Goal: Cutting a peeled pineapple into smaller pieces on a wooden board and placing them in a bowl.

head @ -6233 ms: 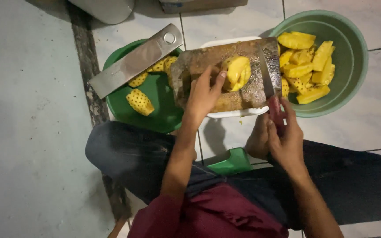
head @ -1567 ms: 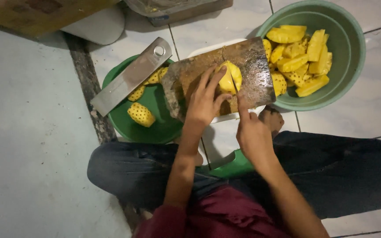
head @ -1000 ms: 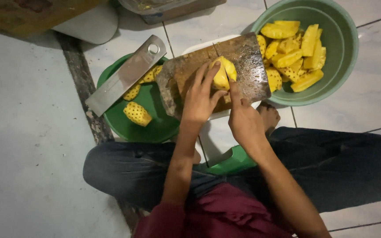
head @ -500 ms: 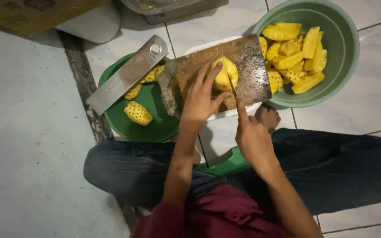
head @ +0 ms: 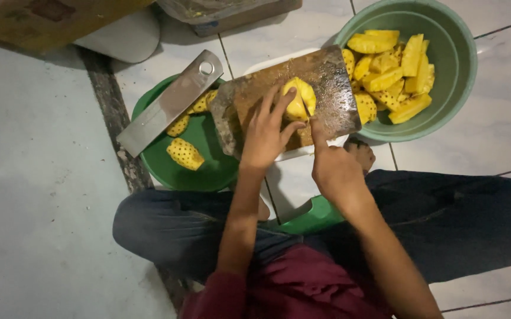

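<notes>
A yellow peeled pineapple piece (head: 300, 98) lies on a worn wooden cutting board (head: 249, 94). My left hand (head: 265, 131) presses its fingers on that piece from the near side. A knife (head: 306, 107) stands edge-on in the fruit, and my right hand (head: 333, 169) is closed round its handle just in front of the board. The blade is mostly hidden by the fruit and my fingers.
A pale green basin (head: 456, 71) with several cut pineapple wedges sits to the right of the board. A dark green plate (head: 208, 168) at the left holds pineapple chunks (head: 185, 153) and a long metal cleaver (head: 166, 105). My crossed legs (head: 444, 218) fill the tiled floor below.
The knife went from lying flat beside the board to cutting upright into the pineapple piece. My right hand moved in towards the fruit. My left hand stayed pressed on it.
</notes>
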